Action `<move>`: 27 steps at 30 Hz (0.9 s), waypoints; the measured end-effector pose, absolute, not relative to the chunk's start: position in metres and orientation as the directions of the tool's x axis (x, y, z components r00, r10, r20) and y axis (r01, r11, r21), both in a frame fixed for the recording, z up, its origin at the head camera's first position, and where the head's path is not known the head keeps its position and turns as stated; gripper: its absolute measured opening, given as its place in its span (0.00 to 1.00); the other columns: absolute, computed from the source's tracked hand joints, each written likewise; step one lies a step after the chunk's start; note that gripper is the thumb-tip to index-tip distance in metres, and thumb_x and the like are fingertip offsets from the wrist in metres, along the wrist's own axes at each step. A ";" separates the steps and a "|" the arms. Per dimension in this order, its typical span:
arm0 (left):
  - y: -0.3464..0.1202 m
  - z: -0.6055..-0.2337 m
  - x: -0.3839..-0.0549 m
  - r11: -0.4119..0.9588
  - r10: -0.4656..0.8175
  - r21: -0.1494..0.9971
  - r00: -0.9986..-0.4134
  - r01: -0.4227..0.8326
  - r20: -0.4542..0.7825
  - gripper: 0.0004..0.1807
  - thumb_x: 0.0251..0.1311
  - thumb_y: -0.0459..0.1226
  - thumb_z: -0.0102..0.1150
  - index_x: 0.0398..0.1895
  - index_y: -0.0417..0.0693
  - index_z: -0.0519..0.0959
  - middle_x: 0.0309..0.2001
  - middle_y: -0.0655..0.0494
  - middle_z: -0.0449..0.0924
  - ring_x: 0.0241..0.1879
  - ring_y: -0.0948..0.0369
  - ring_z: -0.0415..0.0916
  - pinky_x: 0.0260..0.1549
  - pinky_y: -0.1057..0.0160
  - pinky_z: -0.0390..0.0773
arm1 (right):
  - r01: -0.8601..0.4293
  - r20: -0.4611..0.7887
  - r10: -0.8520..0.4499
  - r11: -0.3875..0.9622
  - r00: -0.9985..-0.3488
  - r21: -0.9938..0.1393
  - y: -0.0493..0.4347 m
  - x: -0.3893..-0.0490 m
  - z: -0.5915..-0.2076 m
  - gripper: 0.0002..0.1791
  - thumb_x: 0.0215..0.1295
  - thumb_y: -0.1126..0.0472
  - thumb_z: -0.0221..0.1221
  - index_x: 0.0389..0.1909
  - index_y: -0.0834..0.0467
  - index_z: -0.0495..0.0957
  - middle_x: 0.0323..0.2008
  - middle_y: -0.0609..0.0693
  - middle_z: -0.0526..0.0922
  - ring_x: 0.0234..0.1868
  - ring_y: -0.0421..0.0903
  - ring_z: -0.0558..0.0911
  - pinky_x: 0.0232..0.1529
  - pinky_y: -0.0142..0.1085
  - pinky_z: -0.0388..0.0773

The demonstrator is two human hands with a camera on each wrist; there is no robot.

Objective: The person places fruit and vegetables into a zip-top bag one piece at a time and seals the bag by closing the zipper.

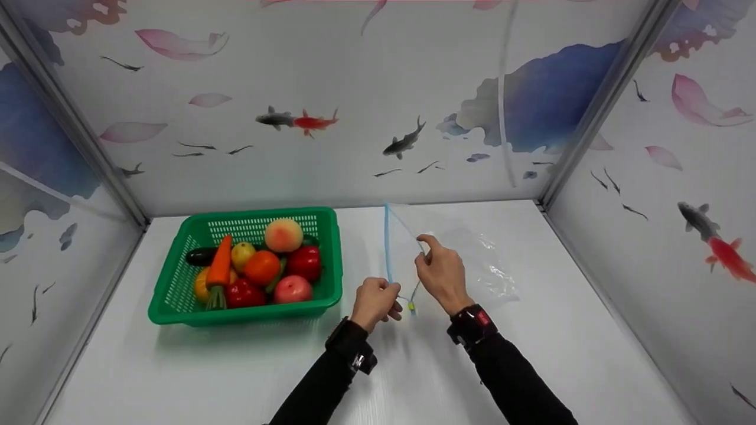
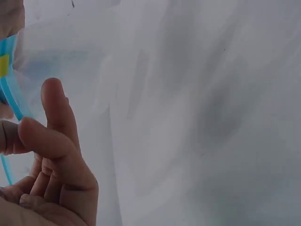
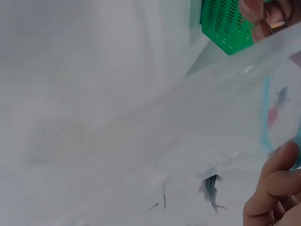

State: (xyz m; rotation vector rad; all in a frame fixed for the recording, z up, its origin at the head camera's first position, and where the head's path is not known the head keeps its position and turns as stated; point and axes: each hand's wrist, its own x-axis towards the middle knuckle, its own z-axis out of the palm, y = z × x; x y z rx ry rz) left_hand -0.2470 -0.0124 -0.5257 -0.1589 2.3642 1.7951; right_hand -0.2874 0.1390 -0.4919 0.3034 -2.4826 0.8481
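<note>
A clear plastic zip bag (image 1: 478, 260) with a blue-edged mouth (image 1: 387, 242) lies over the white table, right of the basket. My left hand (image 1: 375, 301) pinches the near end of the blue edge. On the opposite side of the mouth, my right hand (image 1: 442, 274) grips the other edge, and the two edges stand apart in a loop. A yellow slider (image 1: 412, 306) sits at the near corner between both hands; it also shows at the left of the left wrist view. In the right wrist view the see-through film (image 3: 155, 122) stretches away from the right hand's curled fingers (image 3: 280, 181).
Left of the hands stands a green basket (image 1: 236, 317) holding a carrot (image 1: 221, 260), a peach (image 1: 283, 235), an eggplant (image 1: 201, 256), red peppers and several other fruits and vegetables. White panels with painted fish enclose the table (image 1: 283, 378) at the back and sides.
</note>
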 end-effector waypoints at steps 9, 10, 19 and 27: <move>-0.022 -0.544 -0.254 0.272 0.004 0.931 -0.967 -0.244 -0.255 0.13 0.69 0.39 0.48 0.40 0.38 0.77 0.28 0.45 0.85 0.20 0.58 0.83 0.19 0.65 0.78 | -0.374 0.590 -0.029 0.797 -0.807 -0.473 0.155 -0.282 -0.475 0.15 0.58 0.69 0.56 0.46 0.59 0.82 0.11 0.45 0.71 0.11 0.37 0.62 0.13 0.31 0.56; -0.022 -0.545 -0.255 0.255 0.015 0.942 -0.973 -0.220 -0.231 0.13 0.70 0.38 0.47 0.43 0.36 0.77 0.30 0.43 0.86 0.21 0.58 0.84 0.20 0.64 0.79 | -0.381 0.593 -0.040 0.801 -0.804 -0.462 0.155 -0.280 -0.474 0.13 0.58 0.68 0.57 0.44 0.59 0.83 0.11 0.45 0.72 0.11 0.37 0.63 0.13 0.31 0.57; -0.024 -0.541 -0.262 0.239 -0.001 0.962 -0.991 -0.130 -0.133 0.13 0.64 0.30 0.49 0.45 0.32 0.81 0.27 0.41 0.86 0.20 0.59 0.84 0.19 0.65 0.80 | -0.400 0.641 -0.034 0.807 -0.767 -0.435 0.160 -0.280 -0.463 0.04 0.57 0.64 0.61 0.28 0.60 0.81 0.18 0.50 0.80 0.18 0.42 0.73 0.21 0.34 0.69; -0.032 -0.543 -0.259 0.237 0.008 0.964 -0.992 -0.118 -0.124 0.14 0.66 0.31 0.48 0.48 0.33 0.79 0.25 0.45 0.85 0.19 0.61 0.82 0.19 0.67 0.79 | -0.435 0.644 -0.022 0.756 -0.764 -0.489 0.170 -0.281 -0.455 0.04 0.55 0.68 0.60 0.32 0.60 0.81 0.14 0.48 0.78 0.15 0.38 0.70 0.19 0.30 0.66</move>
